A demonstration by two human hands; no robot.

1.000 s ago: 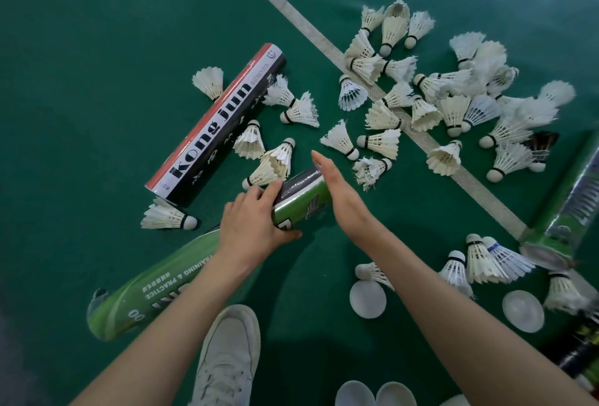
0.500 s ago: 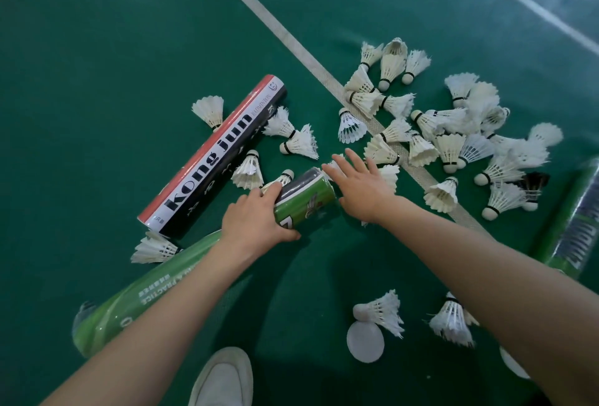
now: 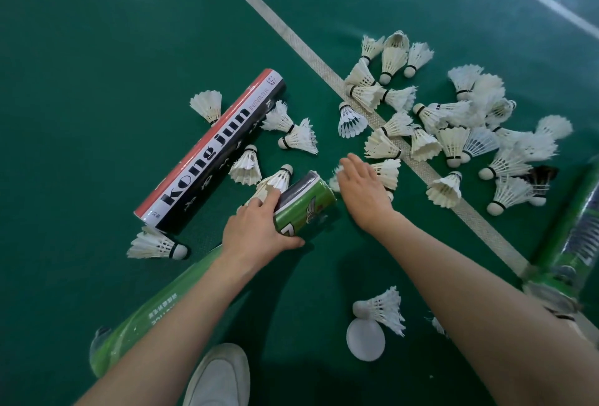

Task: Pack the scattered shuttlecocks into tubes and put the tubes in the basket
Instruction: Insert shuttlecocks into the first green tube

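Observation:
My left hand grips a long green tube near its open far end; the tube lies slanted on the green floor, its closed end by my shoe. My right hand lies palm down on a white shuttlecock just right of the tube's mouth, fingers curled over the feathers. Several white shuttlecocks are scattered across the white court line beyond it. A black, white and red tube marked "Kong jun" lies to the left. No basket is in view.
A second green tube lies at the right edge. A round white cap sits on the floor by a lone shuttlecock between my arms. My white shoe is at the bottom. One dark-feathered shuttlecock lies far right.
My right hand has moved from the tube's mouth out to the right onto a shuttlecock. My head has lifted, so the whole scene has slid down. The left hand keeps its hold.

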